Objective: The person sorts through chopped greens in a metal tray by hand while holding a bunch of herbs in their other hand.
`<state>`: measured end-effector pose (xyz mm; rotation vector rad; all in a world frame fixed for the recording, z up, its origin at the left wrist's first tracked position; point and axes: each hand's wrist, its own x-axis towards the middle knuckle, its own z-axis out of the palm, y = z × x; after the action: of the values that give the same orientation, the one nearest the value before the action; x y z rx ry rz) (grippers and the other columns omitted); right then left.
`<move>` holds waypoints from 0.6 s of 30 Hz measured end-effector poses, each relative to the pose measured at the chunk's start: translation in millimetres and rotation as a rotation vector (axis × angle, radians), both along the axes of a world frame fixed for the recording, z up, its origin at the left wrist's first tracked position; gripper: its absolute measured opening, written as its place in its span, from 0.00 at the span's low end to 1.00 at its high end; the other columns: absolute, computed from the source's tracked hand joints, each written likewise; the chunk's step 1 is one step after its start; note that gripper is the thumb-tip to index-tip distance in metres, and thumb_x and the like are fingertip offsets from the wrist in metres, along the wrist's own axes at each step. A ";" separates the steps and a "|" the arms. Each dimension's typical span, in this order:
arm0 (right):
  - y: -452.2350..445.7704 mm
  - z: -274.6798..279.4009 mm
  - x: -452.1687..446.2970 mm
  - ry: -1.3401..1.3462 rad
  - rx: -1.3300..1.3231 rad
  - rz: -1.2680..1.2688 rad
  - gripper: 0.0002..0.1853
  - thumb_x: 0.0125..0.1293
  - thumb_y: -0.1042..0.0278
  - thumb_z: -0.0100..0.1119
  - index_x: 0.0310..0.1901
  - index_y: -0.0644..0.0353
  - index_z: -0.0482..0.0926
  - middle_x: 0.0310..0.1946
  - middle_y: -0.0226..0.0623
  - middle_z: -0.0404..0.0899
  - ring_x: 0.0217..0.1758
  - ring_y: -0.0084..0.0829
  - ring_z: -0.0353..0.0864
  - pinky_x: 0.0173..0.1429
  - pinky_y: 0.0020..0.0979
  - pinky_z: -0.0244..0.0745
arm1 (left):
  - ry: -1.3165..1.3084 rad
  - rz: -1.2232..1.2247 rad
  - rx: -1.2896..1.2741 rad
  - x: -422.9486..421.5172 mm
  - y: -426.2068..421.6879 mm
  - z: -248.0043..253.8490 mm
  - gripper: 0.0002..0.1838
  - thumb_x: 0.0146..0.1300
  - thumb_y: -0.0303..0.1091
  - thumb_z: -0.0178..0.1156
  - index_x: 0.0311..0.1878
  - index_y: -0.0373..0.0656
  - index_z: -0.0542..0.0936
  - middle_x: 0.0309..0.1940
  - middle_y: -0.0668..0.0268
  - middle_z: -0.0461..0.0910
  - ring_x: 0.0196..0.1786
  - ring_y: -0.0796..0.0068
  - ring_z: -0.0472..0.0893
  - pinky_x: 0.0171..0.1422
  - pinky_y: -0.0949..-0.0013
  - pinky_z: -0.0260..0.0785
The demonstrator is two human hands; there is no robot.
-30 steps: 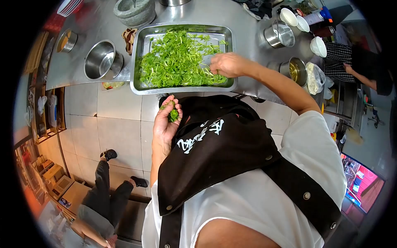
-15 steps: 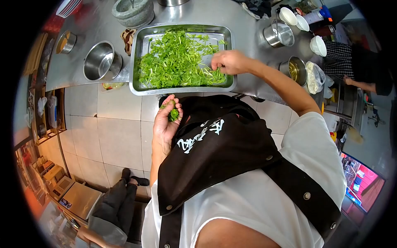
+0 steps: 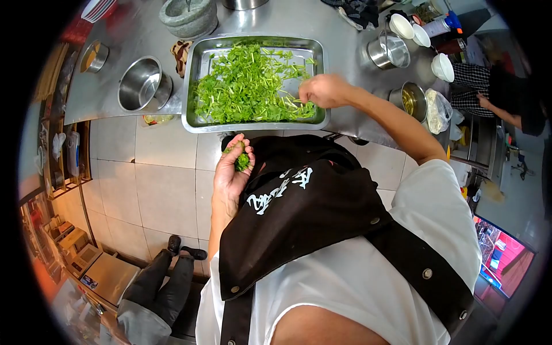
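Observation:
Chopped cilantro (image 3: 244, 86), bright green leaves mixed with pale stems, is heaped in a rectangular metal tray (image 3: 253, 127) at the counter's front edge. My left hand (image 3: 231, 169) is in front of the tray, close to my apron, with its fingers curled around a small clump of cilantro (image 3: 242, 161). Over the tray's right side is my right hand (image 3: 325, 90), slightly blurred. Its fingers are drawn together just above some loose stems, and what lies between the fingertips is hidden.
Left of the tray stand a steel pot (image 3: 144, 84) and a stone mortar (image 3: 188, 18). To the right are a steel pot with food (image 3: 409, 99), a glossy metal pot (image 3: 388, 52) and white bowls (image 3: 443, 67). One person (image 3: 155, 293) sits lower left; another (image 3: 506, 92) stands right.
My right hand has shifted slightly right and stays low over the tray's right side. My left hand keeps its clump of cilantro. The seated person's legs have moved a little.

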<state>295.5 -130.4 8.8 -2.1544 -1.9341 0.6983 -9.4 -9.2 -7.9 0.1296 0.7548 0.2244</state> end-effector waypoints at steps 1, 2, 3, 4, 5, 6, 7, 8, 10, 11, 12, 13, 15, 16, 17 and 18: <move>-1.0 -7.2 0.2 0.022 0.004 0.049 0.12 0.50 0.77 0.48 0.35 0.52 0.78 0.32 0.33 0.79 0.38 0.39 0.79 0.41 0.39 0.74 | 0.001 -0.001 -0.001 0.3 -0.1 0.2 0.12 0.62 0.24 0.56 0.49 0.42 0.74 0.39 0.63 0.79 0.38 0.73 0.78 0.44 0.72 0.74; -0.9 -11.5 1.9 0.044 0.008 0.098 0.12 0.50 0.77 0.48 0.35 0.52 0.78 0.33 0.33 0.80 0.38 0.39 0.79 0.41 0.39 0.74 | 0.001 -0.003 -0.001 0.7 -0.4 0.2 0.12 0.62 0.24 0.56 0.49 0.42 0.74 0.39 0.63 0.79 0.38 0.73 0.78 0.44 0.72 0.74; 2.6 -12.7 5.3 0.044 0.051 0.041 0.14 0.50 0.77 0.48 0.37 0.52 0.78 0.33 0.34 0.80 0.38 0.39 0.79 0.41 0.39 0.74 | -0.002 -0.005 -0.002 0.8 -0.5 -0.3 0.12 0.62 0.24 0.56 0.49 0.42 0.74 0.39 0.63 0.79 0.38 0.73 0.78 0.44 0.72 0.74; 8.7 -15.0 10.3 0.044 0.093 -0.015 0.15 0.50 0.77 0.48 0.38 0.52 0.79 0.33 0.35 0.80 0.38 0.39 0.80 0.42 0.39 0.74 | -0.004 -0.006 -0.003 0.6 -0.4 -1.2 0.12 0.62 0.24 0.56 0.49 0.42 0.74 0.39 0.63 0.79 0.38 0.73 0.78 0.44 0.71 0.74; 15.2 -17.2 15.9 0.044 0.136 -0.071 0.16 0.49 0.78 0.47 0.40 0.52 0.79 0.34 0.36 0.80 0.38 0.40 0.80 0.42 0.39 0.74 | -0.006 -0.008 -0.003 0.4 -0.3 -1.8 0.12 0.62 0.24 0.56 0.49 0.42 0.74 0.39 0.63 0.79 0.38 0.73 0.78 0.44 0.71 0.74; 22.4 -21.4 23.9 0.087 0.153 -0.096 0.17 0.50 0.78 0.47 0.41 0.52 0.79 0.34 0.37 0.80 0.38 0.40 0.80 0.43 0.39 0.74 | -0.008 -0.009 -0.002 0.4 0.2 -1.5 0.12 0.62 0.24 0.56 0.49 0.42 0.74 0.39 0.63 0.79 0.39 0.73 0.78 0.44 0.71 0.74; 29.9 -25.5 31.5 0.131 0.170 -0.122 0.18 0.50 0.78 0.47 0.43 0.52 0.78 0.34 0.38 0.80 0.38 0.40 0.80 0.44 0.39 0.74 | -0.010 -0.011 -0.001 -0.1 0.4 -1.1 0.12 0.62 0.24 0.56 0.49 0.42 0.74 0.39 0.63 0.78 0.39 0.73 0.78 0.44 0.71 0.74; 34.4 -30.3 36.6 0.175 0.186 -0.147 0.19 0.50 0.78 0.46 0.45 0.52 0.78 0.34 0.39 0.80 0.39 0.40 0.80 0.44 0.39 0.74 | -0.012 -0.013 -0.002 -0.8 0.3 -1.0 0.12 0.62 0.24 0.56 0.49 0.42 0.74 0.39 0.63 0.78 0.39 0.73 0.78 0.45 0.71 0.74; 42.3 -21.7 40.8 0.112 0.360 -0.192 0.21 0.53 0.77 0.45 0.49 0.53 0.76 0.35 0.42 0.80 0.40 0.41 0.80 0.47 0.39 0.73 | -0.014 0.003 0.003 -4.0 2.1 -2.3 0.12 0.62 0.24 0.56 0.49 0.42 0.74 0.39 0.63 0.78 0.39 0.73 0.78 0.45 0.71 0.74; 45.0 -16.6 43.6 0.160 0.333 -0.254 0.20 0.53 0.77 0.45 0.49 0.53 0.76 0.36 0.42 0.80 0.41 0.41 0.80 0.47 0.39 0.73 | -0.015 0.017 0.003 -5.3 2.5 -2.9 0.12 0.62 0.24 0.56 0.49 0.42 0.74 0.39 0.63 0.78 0.39 0.73 0.78 0.45 0.71 0.74; 46.9 -11.4 45.4 0.209 0.304 -0.317 0.20 0.54 0.77 0.45 0.49 0.53 0.76 0.37 0.43 0.80 0.41 0.42 0.80 0.48 0.40 0.73 | -0.002 0.027 0.001 -6.2 2.3 -2.4 0.12 0.62 0.24 0.56 0.49 0.42 0.74 0.39 0.63 0.78 0.39 0.73 0.78 0.45 0.71 0.74; 46.1 -5.1 44.7 0.124 0.147 -0.326 0.19 0.55 0.76 0.46 0.49 0.54 0.75 0.40 0.43 0.81 0.43 0.42 0.80 0.49 0.40 0.73 | 0.012 0.035 -0.002 -6.9 2.3 -1.2 0.12 0.61 0.23 0.56 0.49 0.42 0.74 0.39 0.63 0.78 0.39 0.73 0.78 0.45 0.71 0.74; 45.3 -4.7 39.4 0.107 0.014 -0.202 0.19 0.55 0.76 0.46 0.50 0.54 0.75 0.40 0.42 0.81 0.43 0.41 0.80 0.49 0.39 0.73 | 0.021 0.034 -0.008 -6.2 1.9 -0.3 0.13 0.61 0.23 0.56 0.49 0.41 0.74 0.39 0.63 0.78 0.38 0.72 0.78 0.45 0.71 0.74; 44.3 -4.8 37.0 0.097 -0.052 -0.140 0.20 0.55 0.76 0.46 0.50 0.53 0.75 0.40 0.42 0.81 0.43 0.41 0.80 0.50 0.39 0.73 | 0.017 0.029 -0.012 -5.3 1.3 -0.2 0.13 0.61 0.23 0.56 0.49 0.41 0.74 0.39 0.63 0.78 0.38 0.72 0.78 0.45 0.71 0.74; 41.2 -10.0 33.6 0.140 0.102 -0.113 0.20 0.55 0.76 0.45 0.51 0.53 0.75 0.38 0.41 0.81 0.43 0.41 0.80 0.49 0.38 0.73 | 0.014 0.025 -0.015 -4.9 1.2 -0.3 0.13 0.61 0.23 0.56 0.49 0.41 0.74 0.39 0.63 0.78 0.38 0.72 0.78 0.45 0.71 0.74; 43.1 -12.2 34.2 0.172 0.206 -0.148 0.21 0.55 0.76 0.45 0.51 0.53 0.74 0.38 0.41 0.81 0.44 0.41 0.80 0.50 0.38 0.73 | 0.012 0.022 -0.015 -4.6 1.4 -1.1 0.13 0.61 0.23 0.56 0.49 0.41 0.74 0.39 0.63 0.78 0.38 0.72 0.78 0.44 0.71 0.74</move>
<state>329.7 -87.2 -3.4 -2.0167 -1.6625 0.6073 -14.0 -7.7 -8.9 0.1083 0.7699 0.2394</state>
